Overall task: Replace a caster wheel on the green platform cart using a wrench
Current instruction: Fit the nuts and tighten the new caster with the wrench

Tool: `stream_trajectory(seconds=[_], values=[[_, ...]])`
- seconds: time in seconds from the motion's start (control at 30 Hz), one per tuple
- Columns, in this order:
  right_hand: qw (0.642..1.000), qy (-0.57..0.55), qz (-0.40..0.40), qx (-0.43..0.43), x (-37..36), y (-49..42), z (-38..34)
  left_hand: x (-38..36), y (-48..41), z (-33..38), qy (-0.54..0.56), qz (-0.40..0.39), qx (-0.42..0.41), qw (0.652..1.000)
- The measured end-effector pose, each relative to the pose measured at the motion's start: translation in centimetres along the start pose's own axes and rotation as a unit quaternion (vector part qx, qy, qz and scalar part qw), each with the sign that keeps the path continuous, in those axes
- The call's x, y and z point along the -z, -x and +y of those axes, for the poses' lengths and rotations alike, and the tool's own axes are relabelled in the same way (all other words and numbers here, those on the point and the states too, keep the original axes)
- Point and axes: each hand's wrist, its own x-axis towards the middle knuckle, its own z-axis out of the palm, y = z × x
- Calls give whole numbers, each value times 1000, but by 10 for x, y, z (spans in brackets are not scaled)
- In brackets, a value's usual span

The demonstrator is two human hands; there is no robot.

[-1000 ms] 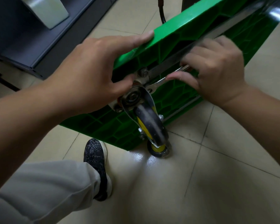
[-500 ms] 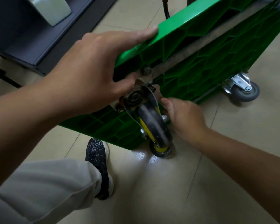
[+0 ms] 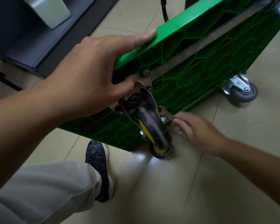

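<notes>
Cart point(image 3: 192, 88) tilted, left hand point(image 3: 90, 73) gripping its edge mid-frame; right hand point(image 3: 197, 131) blurred beside caster point(image 3: 152, 125), grip unclear. Risk: left slips, cart drops on right hand.

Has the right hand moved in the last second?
Yes. The right hand has dropped from the metal rail on the green cart to beside the caster wheel, low near the floor.

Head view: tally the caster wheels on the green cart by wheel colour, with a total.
Black with yellow hub: 2 (near caster; lower caster, partly hidden behind it)
Grey: 1 (far caster)
Total: 3
</notes>
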Motion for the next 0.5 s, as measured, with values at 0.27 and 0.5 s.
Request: stream_trajectory(seconds=[0.27,0.5], values=[[942,320,0,105,147,-39,-71,-1,0,1,6,-1,-8,1000],[876,451,-60,160,152,-66,-123,-1,-1,2,2,1,-18,1000]])
